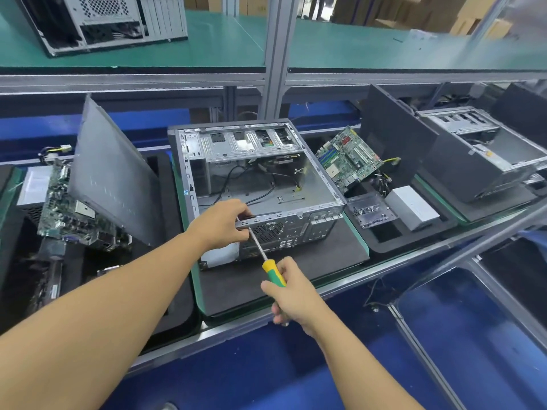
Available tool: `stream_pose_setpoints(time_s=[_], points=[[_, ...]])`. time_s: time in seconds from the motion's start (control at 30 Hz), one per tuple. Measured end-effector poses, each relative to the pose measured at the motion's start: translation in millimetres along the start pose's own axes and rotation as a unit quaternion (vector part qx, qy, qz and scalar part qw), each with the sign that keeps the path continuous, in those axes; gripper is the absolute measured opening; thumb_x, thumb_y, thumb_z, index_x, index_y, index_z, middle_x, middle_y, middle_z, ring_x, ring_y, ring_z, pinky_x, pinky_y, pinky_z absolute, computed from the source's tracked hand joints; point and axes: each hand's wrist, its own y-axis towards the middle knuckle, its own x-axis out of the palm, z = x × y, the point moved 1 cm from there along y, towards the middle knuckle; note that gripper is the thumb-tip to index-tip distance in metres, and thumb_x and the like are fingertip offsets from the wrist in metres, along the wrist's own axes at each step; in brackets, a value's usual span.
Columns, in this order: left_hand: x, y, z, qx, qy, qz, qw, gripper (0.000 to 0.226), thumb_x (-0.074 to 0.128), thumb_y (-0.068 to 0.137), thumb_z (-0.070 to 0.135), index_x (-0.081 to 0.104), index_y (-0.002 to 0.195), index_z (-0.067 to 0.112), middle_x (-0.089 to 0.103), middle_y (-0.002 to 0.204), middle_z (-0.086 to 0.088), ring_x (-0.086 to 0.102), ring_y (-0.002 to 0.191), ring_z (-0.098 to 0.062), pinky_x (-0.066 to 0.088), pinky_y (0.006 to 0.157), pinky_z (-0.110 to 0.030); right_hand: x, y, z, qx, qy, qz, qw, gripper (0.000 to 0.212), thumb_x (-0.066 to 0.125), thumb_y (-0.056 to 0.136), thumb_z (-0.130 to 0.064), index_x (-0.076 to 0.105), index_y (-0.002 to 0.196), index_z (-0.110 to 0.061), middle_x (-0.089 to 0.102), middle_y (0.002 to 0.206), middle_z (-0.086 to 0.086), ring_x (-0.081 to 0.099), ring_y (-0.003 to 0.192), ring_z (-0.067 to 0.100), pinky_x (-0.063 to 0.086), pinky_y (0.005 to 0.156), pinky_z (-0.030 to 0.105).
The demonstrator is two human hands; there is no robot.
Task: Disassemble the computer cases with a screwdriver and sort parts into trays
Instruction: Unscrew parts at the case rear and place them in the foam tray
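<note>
Two bare hands at work on one open computer case [257, 184]. With the right hand [291, 294], grips the yellow and green handle of the screwdriver [273, 272], fingers curled tight round it. Points the thin metal shaft up and away, toward the near rim of the case. With the left hand [220, 224], pinches that shaft close to its tip, right at the rim, fingers bunched together. Too small to tell if the tip meets a screw.

Case on its side on a dark mat [325, 255] with a green edge, in the middle of the bench. Open side up, with black wires and a silver metal cage inside. Back plate with the round fan holes turned toward the person.

Just to the right, in a black foam tray [393, 236]: a green board [349, 159] leaning up, a small clear box [370, 214] of tiny parts, and a white box [411, 208]. Further right, a second open case [479, 161] on its own mat.

To the left, a grey side panel [112, 176] standing tilted in another black tray [164, 184]. Just beside the panel, on its left, another green board [68, 214] with many small parts on it.

Up on the green shelf [222, 45] at the back, one more case [103, 22], well apart from the hands.
</note>
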Motion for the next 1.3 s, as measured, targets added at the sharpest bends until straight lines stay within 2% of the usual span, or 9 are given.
stream_pose_setpoints(time_s=[0.1,0.23,0.33,0.47,0.57,0.7,0.87,1.13,1.3], points=[[1.0,0.2,-1.2,-0.001,-0.002,-0.001,1.0,0.031,0.07,0.083,0.027,0.064,0.114,0.021,0.057,0.104,0.008,0.053,0.091,-0.011,0.043,0.079,-0.025,-1.6,0.5,-9.3,0.086,0.104,-0.085,0.987,0.028,0.057,0.094,-0.045,0.051,0.104,-0.019,0.056,0.088,0.004,0.049,0.049,0.014,0.038,0.042,0.024],[1.6,0.3,-2.4,-0.003,-0.002,0.005,1.0,0.032,0.071,0.083,0.027,0.064,0.114,0.021,0.057,0.105,0.008,0.051,0.09,-0.01,0.038,0.077,-0.023,-7.1,-0.9,-11.8,0.132,0.148,-0.141,0.97,0.034,0.034,0.104,-0.026,0.06,0.108,-0.005,0.068,0.082,0.01,0.051,0.061,0.018,0.044,0.055,0.03],[2.0,0.1,-2.2,-0.003,-0.002,0.008,1.0,0.032,0.071,0.083,0.028,0.064,0.114,0.022,0.056,0.104,0.009,0.05,0.09,-0.01,0.039,0.077,-0.024,-8.1,-0.7,-9.7,0.051,0.094,-0.117,0.987,0.007,0.052,0.101,-0.018,0.054,0.097,-0.012,0.071,0.081,0.007,0.053,0.06,0.014,0.042,0.052,0.025],[2.1,0.3,-1.6,0.002,0.002,0.01,1.0,0.032,0.071,0.083,0.028,0.063,0.114,0.023,0.054,0.102,0.011,0.049,0.089,-0.008,0.037,0.076,-0.021,3.4,-0.4,-3.7,0.022,0.083,-0.093,0.992,0.023,0.068,0.092,-0.022,0.046,0.096,-0.017,0.061,0.089,0.005,0.06,0.061,0.015,0.054,0.055,0.032],[2.3,0.0,-2.2,0.006,0.007,0.009,1.0,0.032,0.07,0.083,0.029,0.063,0.114,0.024,0.055,0.104,0.01,0.049,0.089,-0.008,0.038,0.076,-0.022,8.5,-1.3,-1.0,0.054,0.111,-0.089,0.988,0.026,0.068,0.091,-0.025,0.043,0.099,-0.021,0.049,0.1,0.006,0.057,0.056,0.015,0.052,0.048,0.029],[2.5,-0.3,-3.0,0.015,0.011,0.008,1.0,0.033,0.066,0.085,0.029,0.063,0.118,0.023,0.052,0.104,0.012,0.05,0.091,-0.008,0.043,0.079,-0.025,5.6,0.6,-8.4,0.095,0.16,-0.105,0.977,0.03,0.059,0.096,-0.043,0.051,0.108,-0.016,0.063,0.083,0.004,0.049,0.051,0.014,0.038,0.043,0.024],[1.3,0.5,-7.1,0.042,0.023,-0.014,0.999,0.038,0.062,0.091,0.029,0.059,0.129,0.022,0.056,0.115,0.007,0.049,0.096,-0.008,0.039,0.081,-0.022,4.3,-0.2,-9.7,0.105,0.165,-0.109,0.975,0.032,0.036,0.104,-0.027,0.061,0.109,-0.007,0.072,0.081,0.011,0.057,0.059,0.018,0.046,0.049,0.029],[3.7,-6.0,-7.1,0.069,-0.007,-0.013,0.998,0.047,0.06,0.093,0.024,0.04,0.133,0.04,0.054,0.125,0.014,0.054,0.108,-0.007,0.05,0.09,-0.035,4.7,3.5,-0.3,0.042,0.164,-0.077,0.983,0.021,0.064,0.092,-0.025,0.047,0.101,-0.016,0.06,0.082,0.007,0.067,0.061,0.027,0.056,0.051,0.035],[7.8,-7.2,-9.1,0.092,0.045,-0.022,0.994,0.037,0.055,0.096,0.025,0.036,0.123,0.042,0.047,0.118,0.013,0.056,0.083,-0.017,0.054,0.074,-0.046,3.8,5.3,4.2,0.041,0.146,-0.055,0.987,0.03,0.068,0.087,-0.031,0.045,0.105,-0.021,0.055,0.091,0.008,0.056,0.057,0.016,0.048,0.049,0.03]])
